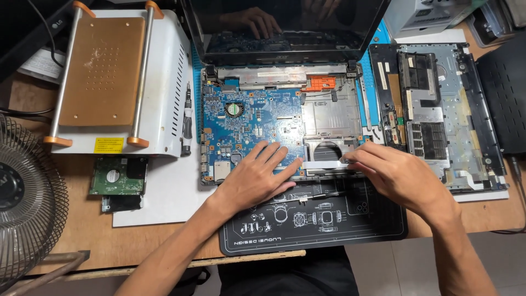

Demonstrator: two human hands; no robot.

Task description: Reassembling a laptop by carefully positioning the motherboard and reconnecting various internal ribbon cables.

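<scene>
Nearest the camera, a black work mat (312, 219) printed with white line drawings is laid over the front edge of the wooden bench (98, 241). Just beyond it, the opened laptop base (329, 118) is held at its front edge by 2 bare hands. The left hand (255, 178) is laid flat, fingers spread, on the lower part of the blue mainboard (246, 123). The right hand (394, 172) is curled, its fingertips pinching at a thin pale strip (323, 164) along the front rim; what exactly is gripped cannot be told.

The base is judged stiff and moderately heavy, yet fragile wherever the board is bare. The small fan (234, 109), connectors and chips are best left untouched; the plastic frame edges and the metal hinge bar are the safer places for a grip. The pale strip looks thin and easily creased.

Farther out, a bare hard drive (116, 178) lies to the left, below a white heating station (118, 77), with a wire fan guard (27, 203) at the far left. A removed silver cover panel (438, 115) lies to the right, and the dark screen (285, 24) stands at the back.
</scene>
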